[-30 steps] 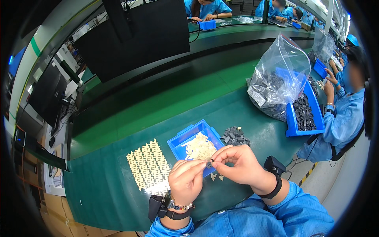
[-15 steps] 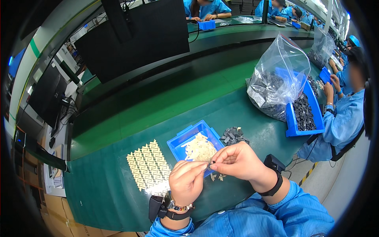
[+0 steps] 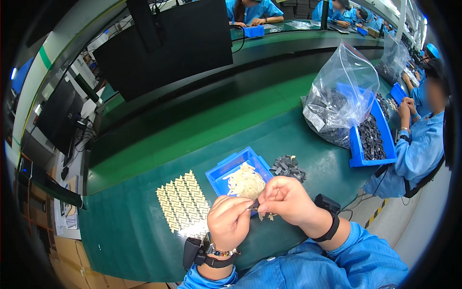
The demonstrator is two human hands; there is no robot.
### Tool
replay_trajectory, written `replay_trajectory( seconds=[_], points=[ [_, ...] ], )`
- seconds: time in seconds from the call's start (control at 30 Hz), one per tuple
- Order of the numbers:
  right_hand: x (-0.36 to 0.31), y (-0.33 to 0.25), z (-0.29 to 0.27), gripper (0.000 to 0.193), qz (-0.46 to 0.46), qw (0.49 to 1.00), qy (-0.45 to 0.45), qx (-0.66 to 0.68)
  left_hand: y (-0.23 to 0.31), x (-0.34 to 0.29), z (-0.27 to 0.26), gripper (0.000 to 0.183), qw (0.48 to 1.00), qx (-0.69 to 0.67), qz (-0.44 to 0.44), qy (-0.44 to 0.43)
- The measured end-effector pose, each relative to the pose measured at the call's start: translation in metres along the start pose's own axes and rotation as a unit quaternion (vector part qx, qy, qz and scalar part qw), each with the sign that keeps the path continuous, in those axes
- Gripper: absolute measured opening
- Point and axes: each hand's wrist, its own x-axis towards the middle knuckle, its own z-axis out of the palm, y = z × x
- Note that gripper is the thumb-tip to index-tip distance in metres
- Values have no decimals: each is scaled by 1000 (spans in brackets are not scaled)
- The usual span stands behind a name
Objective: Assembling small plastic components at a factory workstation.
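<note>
Between my two hands, just in front of the blue tray (image 3: 226, 166), is a small dark piece (image 3: 255, 204). My left hand (image 3: 227, 221) pinches it from the left with thumb and forefinger, and my right hand (image 3: 287, 202) pinches it from the right. Fingertips cover most of the piece, so its exact shape cannot be made out. Inside the tray lies a heap of small cream-coloured pieces (image 3: 244, 180). A pile of flat dark grey pieces (image 3: 288, 167) lies beyond my right hand. Left of my hands, a sheet (image 3: 182, 202) carries rows of cream pieces laid in zigzag.
A clear plastic bag (image 3: 332, 108) of dark pieces stands at the right, beside a larger blue bin (image 3: 373, 139) of dark pieces. A co-worker (image 3: 421, 144) sits past it. A black monitor (image 3: 163, 53) hangs over the green table (image 3: 130, 241) at the far left.
My right hand has turned slightly and shifted a little left, its fingers closing over the dark piece. My left hand stays nearly in place. The co-worker's hands at right have come together.
</note>
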Motion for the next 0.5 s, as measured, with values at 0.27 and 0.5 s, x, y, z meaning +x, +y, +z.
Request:
replay_trajectory(
  seconds=[0.27,0.5],
  points=[
    [0,-14,8,20,-291,753,-75,-585,-3,0,-1,15,1000,8,1,10],
    [-2,-16,12,33,-359,623,-103,-687,-5,-5,0,15,1000,7,2,17]
  ],
)
